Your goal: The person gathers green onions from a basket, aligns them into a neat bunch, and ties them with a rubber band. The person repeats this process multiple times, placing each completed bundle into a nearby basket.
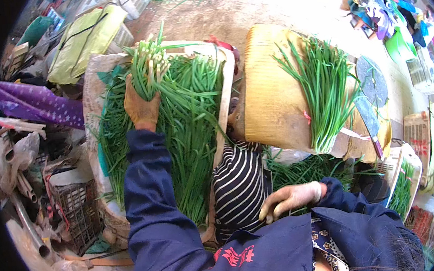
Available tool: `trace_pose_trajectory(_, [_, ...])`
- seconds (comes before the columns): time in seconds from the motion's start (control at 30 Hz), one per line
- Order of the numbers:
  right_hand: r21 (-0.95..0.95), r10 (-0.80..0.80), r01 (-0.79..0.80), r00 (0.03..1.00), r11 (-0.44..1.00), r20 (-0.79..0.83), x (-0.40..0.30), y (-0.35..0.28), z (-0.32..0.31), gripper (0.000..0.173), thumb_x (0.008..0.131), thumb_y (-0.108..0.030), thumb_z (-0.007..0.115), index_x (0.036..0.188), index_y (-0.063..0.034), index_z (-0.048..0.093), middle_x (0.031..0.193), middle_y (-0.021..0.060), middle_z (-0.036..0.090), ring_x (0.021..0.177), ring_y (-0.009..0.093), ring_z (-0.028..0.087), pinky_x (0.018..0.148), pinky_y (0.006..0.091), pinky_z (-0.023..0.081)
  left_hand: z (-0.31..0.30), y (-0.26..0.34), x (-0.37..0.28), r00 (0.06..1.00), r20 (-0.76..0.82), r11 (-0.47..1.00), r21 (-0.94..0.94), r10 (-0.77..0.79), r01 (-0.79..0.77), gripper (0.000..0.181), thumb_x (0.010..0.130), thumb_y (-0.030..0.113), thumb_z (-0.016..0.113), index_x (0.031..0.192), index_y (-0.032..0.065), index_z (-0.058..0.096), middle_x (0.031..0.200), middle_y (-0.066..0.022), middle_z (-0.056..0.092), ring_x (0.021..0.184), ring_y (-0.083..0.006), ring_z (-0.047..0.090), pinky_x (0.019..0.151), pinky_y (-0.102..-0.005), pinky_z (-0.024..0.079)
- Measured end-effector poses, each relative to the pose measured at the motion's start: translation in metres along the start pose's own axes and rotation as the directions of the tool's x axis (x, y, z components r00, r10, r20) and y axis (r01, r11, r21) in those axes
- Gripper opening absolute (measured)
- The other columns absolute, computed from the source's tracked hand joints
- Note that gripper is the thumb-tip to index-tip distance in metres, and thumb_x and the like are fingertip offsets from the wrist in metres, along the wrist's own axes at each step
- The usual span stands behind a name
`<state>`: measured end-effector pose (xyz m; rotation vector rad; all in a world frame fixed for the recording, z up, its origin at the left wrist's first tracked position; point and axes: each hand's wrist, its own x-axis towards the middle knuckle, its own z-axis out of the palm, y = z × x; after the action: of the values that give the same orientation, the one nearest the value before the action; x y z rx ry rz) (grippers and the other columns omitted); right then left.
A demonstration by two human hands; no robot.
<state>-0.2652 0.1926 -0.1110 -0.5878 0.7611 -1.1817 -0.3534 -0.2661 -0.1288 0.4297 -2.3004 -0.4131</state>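
Note:
My left hand (140,107), in a soiled work glove, grips a bunch of garlic chives (150,65) with the pale stem ends pointing away from me. Below it is a large white crate (224,95) full of more green chives (192,161). My right hand (291,200), gloved in a pale, yellowish-fingered glove, hovers near my striped trouser leg (241,188); it holds nothing and its fingers are slightly bent and apart. To its upper right, a bundle of chives (324,90) lies on a yellow padded work surface (271,87).
A cleaver (367,117) with a dark red handle lies right of the bundle, next to a round grey disc (372,79). Loose chives (310,171) lie below the work surface. On the left are a dark plastic crate (77,211), metal tubes (30,228) and purple cloth (41,103).

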Motion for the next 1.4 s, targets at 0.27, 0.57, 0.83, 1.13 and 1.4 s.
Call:
trace_pose_trajectory(0.27, [0.282, -0.089, 0.198, 0.93, 0.939, -0.357, 0.034, -0.061, -0.068, 0.082, 0.098, -0.068, 0.028, 0.137, 0.0004, 0.05, 0.125, 0.0169, 0.063, 0.11, 0.025, 0.063, 0.097, 0.0369, 0.048, -0.128, 0.06, -0.103, 0.786, 0.424, -0.047, -0.89, -0.45, 0.454, 0.041, 0.103, 0.035, 0.046, 0.126, 0.0034, 0.055, 0.109, -0.0106, 0.064, 0.096, -0.0193, 0.064, 0.086, -0.0352, 0.052])
trace_pose_trajectory(0.57, [0.182, 0.267, -0.275, 0.961, 0.944, 0.065, 0.142, -0.079, 0.028, 0.103, 0.085, -0.074, 0.054, 0.152, -0.0003, 0.026, 0.157, 0.0199, 0.03, 0.138, 0.032, 0.039, 0.109, 0.0476, 0.039, -0.155, 0.044, -0.277, 0.986, 0.138, 0.868, 0.472, 0.098, -0.152, 0.067, 0.092, 0.016, 0.061, 0.152, 0.0154, 0.032, 0.158, -0.0159, 0.03, 0.142, -0.0368, 0.034, 0.109, -0.0505, 0.035])
trace_pose_trajectory(0.83, [0.346, 0.312, -0.202, 0.901, 0.916, -0.301, 0.16, -0.005, 0.053, 0.043, 0.087, -0.034, 0.073, 0.118, -0.006, 0.065, 0.107, 0.0097, 0.072, 0.093, 0.022, 0.07, 0.084, 0.0437, 0.054, -0.196, 0.087, -0.319, 0.731, 0.305, 0.79, 0.306, -0.611, 0.532, 0.092, 0.08, 0.011, 0.07, 0.154, 0.0067, 0.017, 0.159, -0.0228, 0.013, 0.141, -0.0402, 0.029, 0.114, -0.0463, 0.03])
trace_pose_trajectory(1.13, [0.257, 0.318, -0.231, 0.869, 0.938, -0.38, 0.145, -0.005, 0.058, 0.037, 0.091, -0.032, 0.068, 0.117, -0.0055, 0.066, 0.111, 0.0081, 0.071, 0.098, 0.023, 0.069, 0.087, 0.0409, 0.055, -0.213, 0.084, -0.333, 0.279, 0.854, -0.678, -0.519, -0.44, 0.52, 0.105, 0.082, 0.076, 0.055, 0.147, -0.0032, 0.031, 0.147, -0.0203, 0.039, 0.132, -0.0347, 0.042, 0.11, -0.0446, 0.037])
trace_pose_trajectory(1.4, [-0.793, -0.357, -0.57, 0.71, 0.214, -0.606, 0.147, 0.013, 0.159, 0.065, 0.073, -0.043, 0.077, 0.11, 0.0073, 0.057, 0.094, 0.0225, 0.066, 0.088, 0.039, 0.069, 0.077, 0.0449, 0.056, -0.229, 0.142, -0.285, 0.406, 0.894, -0.518, -0.441, -0.187, 0.733, 0.051, 0.089, 0.041, 0.071, 0.119, 0.0021, 0.061, 0.11, -0.0109, 0.069, 0.096, -0.0235, 0.068, 0.084, -0.0363, 0.058])
